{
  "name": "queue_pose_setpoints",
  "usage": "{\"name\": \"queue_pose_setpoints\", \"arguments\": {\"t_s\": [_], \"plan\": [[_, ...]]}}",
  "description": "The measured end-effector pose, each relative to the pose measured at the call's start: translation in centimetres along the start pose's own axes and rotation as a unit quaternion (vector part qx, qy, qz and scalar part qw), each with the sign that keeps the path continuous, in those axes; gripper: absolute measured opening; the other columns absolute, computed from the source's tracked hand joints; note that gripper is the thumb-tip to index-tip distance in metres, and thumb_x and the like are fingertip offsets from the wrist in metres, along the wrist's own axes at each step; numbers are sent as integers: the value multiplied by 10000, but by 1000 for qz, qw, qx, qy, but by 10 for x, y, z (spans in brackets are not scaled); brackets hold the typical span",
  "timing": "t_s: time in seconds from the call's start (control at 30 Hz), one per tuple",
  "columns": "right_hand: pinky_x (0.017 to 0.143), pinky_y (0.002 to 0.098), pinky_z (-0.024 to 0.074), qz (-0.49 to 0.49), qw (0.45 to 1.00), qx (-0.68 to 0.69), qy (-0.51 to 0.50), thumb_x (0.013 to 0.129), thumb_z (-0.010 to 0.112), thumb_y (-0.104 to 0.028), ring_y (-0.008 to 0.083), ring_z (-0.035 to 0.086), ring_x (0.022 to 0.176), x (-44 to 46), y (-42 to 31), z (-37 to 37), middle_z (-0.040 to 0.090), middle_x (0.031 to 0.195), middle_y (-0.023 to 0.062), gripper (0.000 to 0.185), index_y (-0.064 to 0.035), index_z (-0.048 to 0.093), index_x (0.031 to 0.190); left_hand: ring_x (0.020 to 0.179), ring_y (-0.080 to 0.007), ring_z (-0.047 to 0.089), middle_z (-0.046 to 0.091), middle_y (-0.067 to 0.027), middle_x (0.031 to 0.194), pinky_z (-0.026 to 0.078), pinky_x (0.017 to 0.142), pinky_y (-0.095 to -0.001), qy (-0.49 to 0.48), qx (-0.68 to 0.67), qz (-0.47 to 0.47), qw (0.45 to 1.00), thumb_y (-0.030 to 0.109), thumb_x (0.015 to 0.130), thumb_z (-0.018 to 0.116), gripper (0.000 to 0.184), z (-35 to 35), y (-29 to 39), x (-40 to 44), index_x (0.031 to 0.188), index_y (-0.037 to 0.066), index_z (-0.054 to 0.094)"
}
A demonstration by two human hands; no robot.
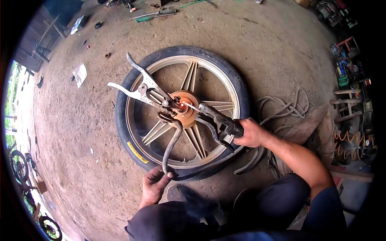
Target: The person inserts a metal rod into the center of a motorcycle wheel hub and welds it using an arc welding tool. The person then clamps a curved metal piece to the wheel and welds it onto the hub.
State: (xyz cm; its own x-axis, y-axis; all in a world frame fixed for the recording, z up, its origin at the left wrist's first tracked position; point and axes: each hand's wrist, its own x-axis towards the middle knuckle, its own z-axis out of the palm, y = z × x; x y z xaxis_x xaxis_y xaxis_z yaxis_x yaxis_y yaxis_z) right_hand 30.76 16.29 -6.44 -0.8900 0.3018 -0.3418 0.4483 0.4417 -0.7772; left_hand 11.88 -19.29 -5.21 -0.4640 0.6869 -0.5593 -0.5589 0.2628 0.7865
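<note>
A motorcycle wheel [224,64] with a black tire lies flat on the concrete floor. My right hand [251,133] is closed around the dark handle of a welding electrode holder [220,119]. Its thin rod reaches the hub [187,117], where a small spot glows bright orange. Between thumb and fingers, my left hand [156,181] grips the lower end of a bent metal bar [171,145]; the bar's upper end is at the hub. A silver clamp [141,89] with spread handles stands over the hub, its jaws at the metal piece there.
Coiled cable [287,106] and a brown sheet of material [311,127] lie to the right. Screwdrivers [155,15] rest on the floor at the top, a clear plastic bag [79,74] at the left. Shelved parts [346,60] and coil springs [354,142] line the right edge.
</note>
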Motion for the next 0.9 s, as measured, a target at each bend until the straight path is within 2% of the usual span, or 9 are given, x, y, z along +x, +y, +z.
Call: {"name": "queue_pose_setpoints", "arguments": {"t_s": [0.2,0.37,0.6,0.67,0.73,0.77,0.9], "plan": [[692,374,536,-2,1000,-8,-9,713,730,-136,193,608,674,4,5,4,675,779,171,328,26,662,990,964,-180,690,745,-86,1001,543,937,-340,-1,5,10,1000,77,954,743,190,1,2,0,1095,-44,702],[732,380,553,-1,1000,-24,-4,712,742,-137,214,673,726,5,4,7,707,823,187,338,25,666,999,959,-170,688,746,-80,991,540,932,-330,-4,17,12,1000,79,950,748,182,-1,0,1,1083,-38,706],[751,384,559,9,999,-39,-11,718,744,-143,239,693,751,7,6,9,717,854,195,341,25,668,1004,954,-168,688,746,-76,988,540,928,-325,-7,17,13,1000,84,951,749,181,-4,-3,2,1080,-36,707],[778,386,568,34,997,-56,-30,728,749,-150,239,715,788,7,2,6,726,889,204,392,27,669,1068,958,-169,688,749,-78,987,537,933,-332,-12,7,10,1000,102,946,760,197,-3,-2,1,1085,-29,710],[810,383,575,-28,999,-36,9,734,758,-149,232,733,827,5,8,10,739,932,208,463,28,662,1151,963,-172,688,753,-80,990,531,940,-339,4,18,2,1000,133,936,778,221,-2,0,0,1083,-20,717],[832,377,578,-7,998,-58,-8,737,766,-144,224,739,852,5,20,12,748,961,202,517,26,650,1212,969,-175,688,756,-79,994,524,947,-342,3,23,-1,1000,162,927,793,239,-3,0,1,1077,-12,725],[822,379,570,5,999,-44,-19,726,761,-156,233,737,862,6,12,8,746,969,205,500,25,664,1183,971,-166,685,757,-75,998,523,948,-334,11,21,-15,1000,151,932,786,232,-1,1,0,1080,-17,725]]}}
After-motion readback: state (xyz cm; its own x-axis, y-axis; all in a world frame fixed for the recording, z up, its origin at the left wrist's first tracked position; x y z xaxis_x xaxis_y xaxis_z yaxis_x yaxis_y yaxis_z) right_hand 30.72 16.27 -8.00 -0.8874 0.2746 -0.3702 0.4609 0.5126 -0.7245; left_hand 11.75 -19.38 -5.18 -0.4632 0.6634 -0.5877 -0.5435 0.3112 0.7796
